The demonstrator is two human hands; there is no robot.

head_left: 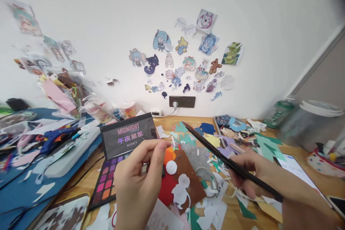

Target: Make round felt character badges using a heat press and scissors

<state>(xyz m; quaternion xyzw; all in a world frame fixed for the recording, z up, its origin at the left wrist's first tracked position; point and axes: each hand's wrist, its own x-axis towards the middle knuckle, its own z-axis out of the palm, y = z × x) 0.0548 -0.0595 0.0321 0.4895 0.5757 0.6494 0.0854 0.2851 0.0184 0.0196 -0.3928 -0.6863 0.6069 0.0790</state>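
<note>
In the middle of the head view, my left hand point(140, 179) is raised with thumb and fingers closed in a pinch; anything between the fingertips is too small to make out. My right hand point(250, 176) grips a long, slim black stick point(215, 151) with a pointed brownish tip aimed up and left. Behind my left hand stands an open eyeshadow palette point(129, 134), partly covered by it, with purple, pink and orange pans. White paper cutouts point(181, 191), one a small animal-like figure, lie on a brown sheet point(195, 183) between my hands.
Coloured scraps point(212, 140) litter the wooden desk, with a tray of cutouts point(231, 129) behind. A blue glue gun point(52, 140) and a power strip point(67, 154) lie left on a blue mat. At right are a phone point(296, 169), a green bottle point(279, 113) and a lidded tub point(307, 125).
</note>
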